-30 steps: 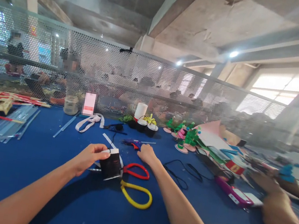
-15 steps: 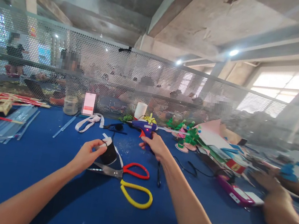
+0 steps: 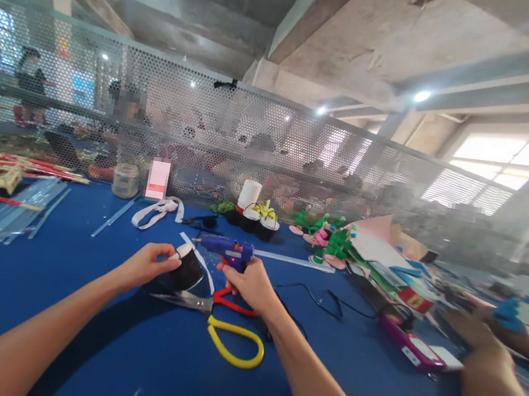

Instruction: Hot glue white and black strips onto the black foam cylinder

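My left hand (image 3: 151, 266) pinches the rim of a small black cup (image 3: 189, 269) with a white inside, tilted above the blue table. In my right hand (image 3: 250, 283) is a blue hot glue gun (image 3: 228, 250), fingers wrapped round its handle. A long clear glue stick (image 3: 294, 261) sticks out of the gun's back end, and its nozzle points left, just above the cup. Scissors (image 3: 234, 342) with one red and one yellow handle lie below both hands. A white ribbon strip (image 3: 206, 267) lies behind the cup.
Two small black-and-white buckets (image 3: 267, 227) stand near the mesh screen (image 3: 193, 139). Clear glue sticks (image 3: 19, 211) lie at the left, with a jar (image 3: 125, 181) further back. Green craft pieces (image 3: 338, 241) and a purple power strip (image 3: 415, 345) are at the right, beside another person's arm (image 3: 494, 371).
My right hand has brought the glue gun toward me and left, close to the cup, uncovering the buckets behind. The cup has tilted slightly in my left hand.
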A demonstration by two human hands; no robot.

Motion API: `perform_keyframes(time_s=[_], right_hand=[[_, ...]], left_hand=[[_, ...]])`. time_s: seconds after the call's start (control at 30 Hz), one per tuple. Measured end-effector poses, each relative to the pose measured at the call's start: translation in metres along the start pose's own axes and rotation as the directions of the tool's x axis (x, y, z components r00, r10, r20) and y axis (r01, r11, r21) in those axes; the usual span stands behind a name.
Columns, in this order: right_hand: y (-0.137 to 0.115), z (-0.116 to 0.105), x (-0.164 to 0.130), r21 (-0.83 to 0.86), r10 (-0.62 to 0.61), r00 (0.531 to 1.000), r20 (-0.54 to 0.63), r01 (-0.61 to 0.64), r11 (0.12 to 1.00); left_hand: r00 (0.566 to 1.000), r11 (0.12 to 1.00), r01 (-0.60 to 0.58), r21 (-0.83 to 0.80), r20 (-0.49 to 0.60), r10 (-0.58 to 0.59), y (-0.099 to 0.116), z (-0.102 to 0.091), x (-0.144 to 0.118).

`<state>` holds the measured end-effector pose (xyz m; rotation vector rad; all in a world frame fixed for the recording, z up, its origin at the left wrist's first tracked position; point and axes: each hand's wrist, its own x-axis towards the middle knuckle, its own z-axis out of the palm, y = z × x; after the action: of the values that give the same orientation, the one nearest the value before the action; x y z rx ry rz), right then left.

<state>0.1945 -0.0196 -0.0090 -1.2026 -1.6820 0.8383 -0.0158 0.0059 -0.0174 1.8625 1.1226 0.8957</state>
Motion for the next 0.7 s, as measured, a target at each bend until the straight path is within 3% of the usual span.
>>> perform_keyframes(time_s=[0.2, 0.47, 0.7], right_hand=[[-0.0002, 0.0022, -0.0055, -0.268, -0.165, 0.986, -0.026, 0.152, 0.951], [-0.0023, 0.0042, -0.008, -0.437, -0.191, 0.979, -0.075, 0.14, 0.888], [0.001, 0.0099, -0.0085, -0.487, -0.196, 0.977, -0.08, 0.133, 0.863]], left_hand=[[0.998, 0.999, -0.05, 0.007, -0.044, 0.05, -0.0055, 0.0063, 0.0018], [0.996, 1.0, 0.001, -0.009, -0.089, -0.002, -0.0078, 0.0083, 0.0029], [0.996, 1.0, 0.014, 0.0, -0.086, -0.014, -0.0058, 0.009, 0.0029]])
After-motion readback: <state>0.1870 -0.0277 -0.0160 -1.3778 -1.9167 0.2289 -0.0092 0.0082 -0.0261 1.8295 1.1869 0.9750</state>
